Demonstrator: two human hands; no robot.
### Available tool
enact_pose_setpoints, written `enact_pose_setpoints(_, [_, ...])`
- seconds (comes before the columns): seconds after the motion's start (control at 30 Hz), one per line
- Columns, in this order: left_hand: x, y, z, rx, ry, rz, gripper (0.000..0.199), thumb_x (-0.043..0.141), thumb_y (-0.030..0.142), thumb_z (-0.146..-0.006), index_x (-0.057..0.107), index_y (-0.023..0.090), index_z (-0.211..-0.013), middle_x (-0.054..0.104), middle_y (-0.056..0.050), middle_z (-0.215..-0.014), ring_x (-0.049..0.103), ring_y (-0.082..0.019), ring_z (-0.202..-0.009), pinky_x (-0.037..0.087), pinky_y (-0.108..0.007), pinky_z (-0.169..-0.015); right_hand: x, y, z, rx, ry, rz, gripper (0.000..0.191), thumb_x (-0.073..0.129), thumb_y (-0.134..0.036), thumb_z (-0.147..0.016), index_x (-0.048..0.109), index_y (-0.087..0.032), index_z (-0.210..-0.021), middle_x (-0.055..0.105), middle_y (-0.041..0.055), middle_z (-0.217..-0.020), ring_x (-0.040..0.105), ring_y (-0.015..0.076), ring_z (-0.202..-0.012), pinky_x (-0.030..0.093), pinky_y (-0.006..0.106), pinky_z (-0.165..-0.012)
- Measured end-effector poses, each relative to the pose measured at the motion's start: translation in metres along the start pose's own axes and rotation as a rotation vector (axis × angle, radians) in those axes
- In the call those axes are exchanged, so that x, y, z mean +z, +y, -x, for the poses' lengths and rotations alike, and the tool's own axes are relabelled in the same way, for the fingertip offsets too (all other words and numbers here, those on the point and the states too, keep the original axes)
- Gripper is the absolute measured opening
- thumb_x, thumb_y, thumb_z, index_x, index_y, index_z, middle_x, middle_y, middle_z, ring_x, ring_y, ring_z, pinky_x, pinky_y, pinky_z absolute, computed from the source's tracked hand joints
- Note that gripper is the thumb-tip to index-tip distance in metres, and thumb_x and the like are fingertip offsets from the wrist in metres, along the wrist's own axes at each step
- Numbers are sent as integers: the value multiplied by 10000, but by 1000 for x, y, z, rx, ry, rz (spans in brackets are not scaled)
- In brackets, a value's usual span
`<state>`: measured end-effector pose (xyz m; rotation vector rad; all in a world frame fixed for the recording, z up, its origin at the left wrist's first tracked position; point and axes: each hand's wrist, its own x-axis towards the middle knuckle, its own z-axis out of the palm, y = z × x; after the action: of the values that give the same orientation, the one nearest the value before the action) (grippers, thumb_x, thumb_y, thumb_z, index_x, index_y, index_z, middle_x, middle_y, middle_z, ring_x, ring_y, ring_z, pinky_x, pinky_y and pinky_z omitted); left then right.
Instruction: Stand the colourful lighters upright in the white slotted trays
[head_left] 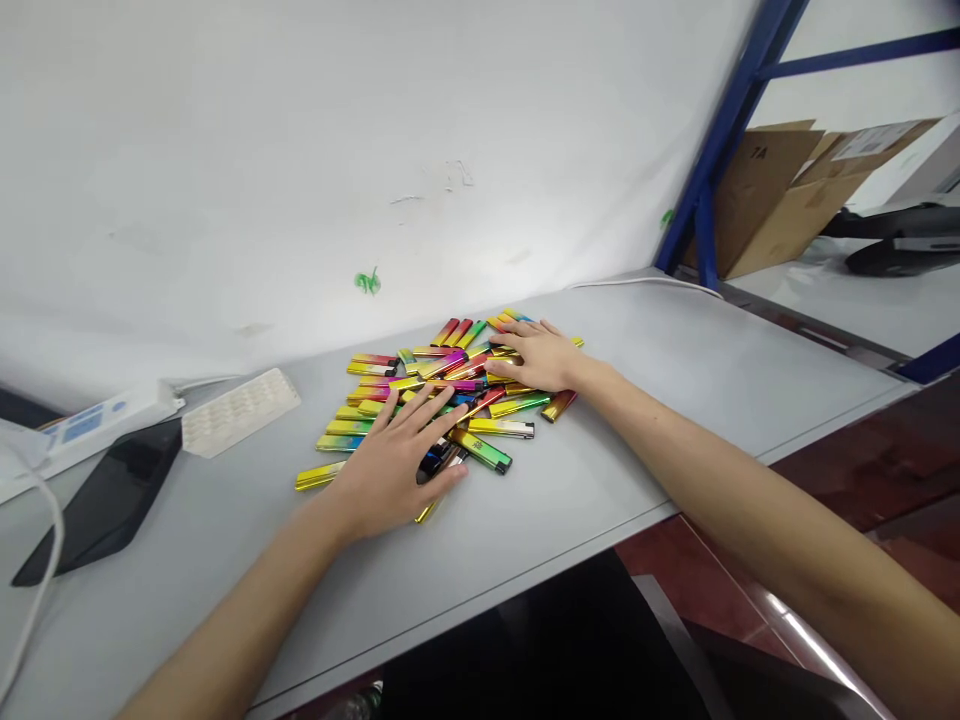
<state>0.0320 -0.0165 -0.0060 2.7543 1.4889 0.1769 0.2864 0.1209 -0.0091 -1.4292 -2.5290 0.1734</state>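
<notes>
A loose heap of shiny lighters (486, 452) in metallic yellow, green, red, pink and blue lies on the grey tabletop near the wall. My left hand (397, 460) rests palm down over the near left part of the heap, fingers spread. Under its palm and thumb, some lighters are partly hidden. Across the far right side of the pile lies my right hand (544, 357), also palm down with its fingers apart. Neither hand is closed round a lighter. Several lighters stick out past the fingers, pointing in different directions.
To the left are a white plate with rows of bumps (240, 410), a black flat device (112, 500) and a white box-like unit (97, 425) with a cable. A white wall (300, 180) stands behind. At right are a blue frame (720, 150) and cardboard boxes (795, 200).
</notes>
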Motion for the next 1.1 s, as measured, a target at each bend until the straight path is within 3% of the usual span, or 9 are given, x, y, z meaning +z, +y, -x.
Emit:
enact_pose_setpoints(0.27, [-1,-12,-1,53,37,10,648,449,568,-975,371,266,-1543,302,-20,-1651,246,-253,-1536,168,-509,-1282,-2,-1,4,4,26,-1,778,329,-761,-922,530,-250,-1474,393,106,-1608,366,339,-1471,178,572,-1228])
enact_pose_setpoints(0.5, [-3,-20,-3,100,106,25,570,488,530,-964,508,223,-1442,452,-69,-1571,378,-257,-1476,266,-495,-1256,-2,0,5,-9,28,-29,762,350,-736,-936,534,-221,-1466,400,118,-1602,345,340,-1482,168,583,-1223])
enact_pose_setpoints(0.63, [-7,-24,-1,120,224,23,495,536,490,-949,585,207,-1352,565,-91,-1469,499,-268,-1381,376,-474,-1197,-3,2,7,-72,93,-75,733,333,-681,-974,508,-174,-1473,442,140,-1570,354,314,-1473,189,559,-1217])
enact_pose_setpoints(0.73, [-11,-30,3,86,381,28,349,535,409,-962,645,223,-1237,679,-76,-1300,599,-246,-1238,465,-434,-1103,-7,0,9,-128,209,-74,603,318,-574,-1022,602,-158,-1354,593,141,-1412,488,282,-1347,314,466,-1156])
enact_pose_setpoints(0.83, [-14,-38,7,-19,484,28,258,493,361,-983,669,244,-1132,729,-52,-1136,643,-227,-1099,513,-402,-996,-14,-2,13,-117,286,-52,513,303,-494,-1043,700,-168,-1058,693,126,-1112,613,256,-1062,439,395,-966])
enact_pose_setpoints(0.97, [-17,-44,11,-116,507,40,242,473,373,-989,676,243,-999,733,-44,-996,634,-224,-986,513,-390,-902,-19,-4,17,-82,271,-72,443,392,-500,-1013,650,-196,-820,674,70,-895,594,194,-762,431,333,-724])
enact_pose_setpoints(1.1, [-21,-33,15,15,460,103,270,618,460,-916,674,236,-776,676,-36,-822,563,-205,-845,483,-359,-789,-18,-8,19,-80,257,-92,385,435,-469,-998,640,-209,-800,687,39,-819,593,188,-740,387,318,-660])
